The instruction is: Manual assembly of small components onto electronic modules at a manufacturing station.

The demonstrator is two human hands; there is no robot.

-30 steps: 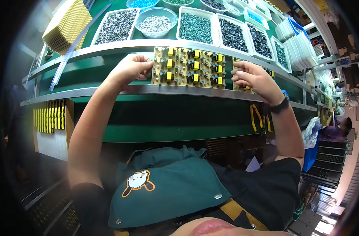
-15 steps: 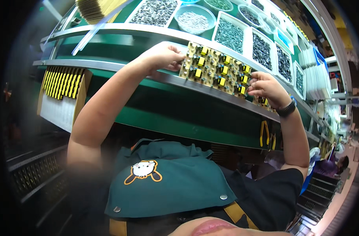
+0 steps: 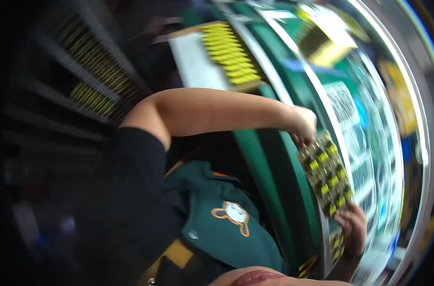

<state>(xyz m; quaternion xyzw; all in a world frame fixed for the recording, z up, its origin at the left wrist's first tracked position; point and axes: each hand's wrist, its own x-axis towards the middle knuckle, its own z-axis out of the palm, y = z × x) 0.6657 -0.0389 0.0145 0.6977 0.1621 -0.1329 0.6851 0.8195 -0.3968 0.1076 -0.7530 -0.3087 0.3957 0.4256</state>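
Observation:
A tan circuit board [image 3: 323, 168], set with rows of yellow block components and small dark parts, is held between my hands over the metal rail of the bench. My left hand [image 3: 303, 125] is closed on its upper end, the fingertips partly hidden and smeared by motion. At its lower end my right hand [image 3: 353, 226] grips the edge with bent fingers. A second board [image 3: 337, 247] with similar yellow parts lies along the rail just below my right hand.
An open cardboard box [image 3: 193, 57] with rows of yellow-topped boards stands beside the bench. Blurred trays of small parts [image 3: 343, 102] line the far side. Yellow-handled pliers [image 3: 306, 268] are near the lower edge. Racks holding boards [image 3: 95, 90] stand at upper left.
The whole view has swung round to the left, so the bench now runs steeply down the right side. Both hands stay at the ends of the same circuit board.

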